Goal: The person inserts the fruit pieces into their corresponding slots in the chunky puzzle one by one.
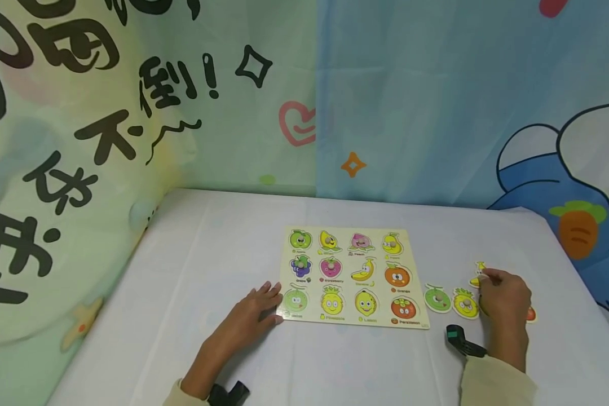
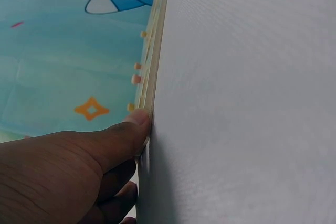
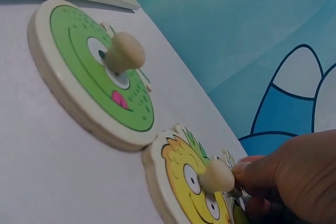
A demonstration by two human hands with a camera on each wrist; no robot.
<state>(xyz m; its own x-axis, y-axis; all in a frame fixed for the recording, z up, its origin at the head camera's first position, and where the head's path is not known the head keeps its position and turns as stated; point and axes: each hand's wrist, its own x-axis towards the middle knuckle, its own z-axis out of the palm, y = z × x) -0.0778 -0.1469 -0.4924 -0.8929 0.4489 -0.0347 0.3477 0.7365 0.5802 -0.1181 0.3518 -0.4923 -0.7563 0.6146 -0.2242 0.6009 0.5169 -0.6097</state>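
Right hand (image 1: 507, 293), lower right of the frame: your fingers are curled and, by the look of it, grasping a yellow piece (image 1: 475, 281) between thumb and fingertips. Whether it is off the cloth, I can't tell. A pinch suits such small pieces; the neighbours carry a wooden knob (image 3: 126, 53), probably there for fingertips.

Close in around that hand: pineapple piece (image 1: 466, 304) just to its left, green melon piece (image 1: 438, 299) beyond that, both lying face up with knobs raised, so easy to pick. An orange-red piece (image 1: 531, 316) shows partly at your hand's right side. The loose ones sit on your right, presumably to keep them in that hand's reach.

Left hand (image 1: 248, 316), lower centre: released, fingers loosely extended, thumb against the near edge of the fruit board (image 1: 346, 266) and fingertips by its left side. I read that as steadying the corner.

Outward: the board lies flat at centre on the white cloth (image 1: 223, 248), pictures facing you the right way up.
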